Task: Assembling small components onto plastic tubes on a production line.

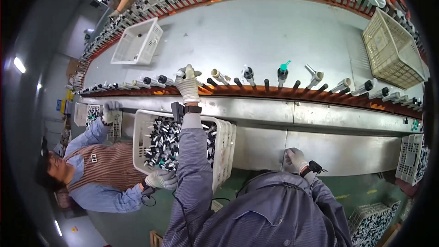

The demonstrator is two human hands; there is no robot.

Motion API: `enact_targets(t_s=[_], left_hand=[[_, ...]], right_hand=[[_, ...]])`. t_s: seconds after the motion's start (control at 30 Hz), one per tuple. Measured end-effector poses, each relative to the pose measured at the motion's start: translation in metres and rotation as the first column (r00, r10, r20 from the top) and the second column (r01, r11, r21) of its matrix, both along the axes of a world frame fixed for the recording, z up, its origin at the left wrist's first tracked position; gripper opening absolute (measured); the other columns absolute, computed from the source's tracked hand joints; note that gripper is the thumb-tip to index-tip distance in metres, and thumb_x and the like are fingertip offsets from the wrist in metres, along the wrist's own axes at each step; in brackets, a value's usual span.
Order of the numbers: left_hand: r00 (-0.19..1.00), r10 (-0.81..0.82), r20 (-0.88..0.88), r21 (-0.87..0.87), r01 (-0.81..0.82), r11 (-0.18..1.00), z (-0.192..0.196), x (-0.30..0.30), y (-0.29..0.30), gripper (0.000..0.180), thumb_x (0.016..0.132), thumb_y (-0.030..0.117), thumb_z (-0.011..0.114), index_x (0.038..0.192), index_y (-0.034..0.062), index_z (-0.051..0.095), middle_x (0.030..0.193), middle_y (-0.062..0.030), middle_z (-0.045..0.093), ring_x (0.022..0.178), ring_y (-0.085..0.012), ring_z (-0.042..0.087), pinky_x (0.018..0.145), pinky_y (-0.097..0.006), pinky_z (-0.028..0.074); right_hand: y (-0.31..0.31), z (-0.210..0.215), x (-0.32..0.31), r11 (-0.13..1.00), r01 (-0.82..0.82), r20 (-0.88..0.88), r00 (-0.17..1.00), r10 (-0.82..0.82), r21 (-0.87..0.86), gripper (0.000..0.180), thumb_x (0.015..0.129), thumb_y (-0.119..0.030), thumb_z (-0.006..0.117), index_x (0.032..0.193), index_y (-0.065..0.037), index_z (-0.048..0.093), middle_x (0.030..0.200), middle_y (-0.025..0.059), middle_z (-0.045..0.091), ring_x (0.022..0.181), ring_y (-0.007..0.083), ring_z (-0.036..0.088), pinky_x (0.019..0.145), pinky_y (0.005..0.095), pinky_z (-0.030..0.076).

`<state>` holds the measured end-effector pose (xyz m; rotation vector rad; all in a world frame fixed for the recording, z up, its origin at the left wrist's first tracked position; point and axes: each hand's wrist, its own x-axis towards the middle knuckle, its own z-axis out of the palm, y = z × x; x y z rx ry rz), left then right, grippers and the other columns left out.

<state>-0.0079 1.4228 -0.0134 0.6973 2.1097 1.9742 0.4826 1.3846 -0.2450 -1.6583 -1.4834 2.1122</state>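
Observation:
My left hand (188, 87), in a white glove, reaches over the rail of pegs (256, 90). Its fingers close round a small part at a peg, mostly hidden by the glove. To its right stand bare dark pegs and several silver tubular parts, one a silver-and-black part (248, 74), another a part with a teal top (283, 71). My right hand (296, 159), also gloved, is low by the metal ledge (343, 153), well away from the pegs. Its fingers are curled in; whether anything is inside cannot be seen.
Under my left forearm sits a white basket (139, 142) of small black, white and teal parts. A co-worker (107, 160) at the left has a gloved hand at its rim. Beyond the rail, a white crate (148, 48) and a cream crate (395, 50) stand on the metal table (256, 32).

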Motion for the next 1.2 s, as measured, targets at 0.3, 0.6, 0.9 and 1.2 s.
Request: enact_targets(t_s=[0.3,0.6,0.9,1.2], left_hand=[[0.995,-0.097,0.036,0.215,0.087,0.973,0.002,-0.05,-0.049,0.019,0.081,0.012,0.073,0.091,0.0011,0.062,0.082,-0.0076,0.064,0.066,-0.0192,0.065,0.068,-0.03,0.056],[0.973,0.077,-0.217,-0.372,-0.156,0.915,-0.02,-0.097,-0.098,0.041,0.08,0.011,0.072,0.114,-0.0011,0.052,0.096,-0.0071,0.063,0.087,-0.0173,0.059,0.082,-0.031,0.047],[0.987,-0.017,-0.158,-0.371,-0.043,0.928,-0.011,-0.017,-0.198,0.035,0.091,0.017,0.059,0.12,-0.0024,0.058,0.119,-0.0171,0.064,0.109,-0.0254,0.06,0.097,-0.033,0.045],[0.934,-0.324,-0.152,-0.74,0.109,0.663,-0.047,0.105,-0.273,0.041,0.081,0.025,0.069,0.113,-0.0002,0.063,0.111,-0.0209,0.065,0.103,-0.0354,0.062,0.09,-0.042,0.048]], right_hand=[[-0.058,0.022,0.042,0.981,0.184,0.058,0.982,-0.181,-0.066,0.031,0.091,-0.028,0.057,0.101,0.002,0.061,0.078,0.012,0.064,0.059,0.0203,0.062,0.051,0.032,0.051],[-0.095,0.01,0.03,0.988,0.141,0.036,0.99,-0.139,-0.063,0.032,0.091,-0.029,0.057,0.1,0.002,0.06,0.078,0.0123,0.064,0.06,0.0214,0.062,0.053,0.0337,0.051],[-0.101,0.022,0.013,0.995,0.076,0.036,0.997,-0.073,-0.071,0.031,0.092,-0.028,0.055,0.095,0.002,0.061,0.073,0.011,0.063,0.056,0.0192,0.061,0.051,0.032,0.051],[-0.092,0.005,0.033,0.993,0.05,-0.008,0.999,-0.051,-0.112,0.029,0.092,-0.025,0.055,0.099,0.003,0.062,0.076,0.0113,0.065,0.058,0.0202,0.063,0.053,0.0317,0.052]])
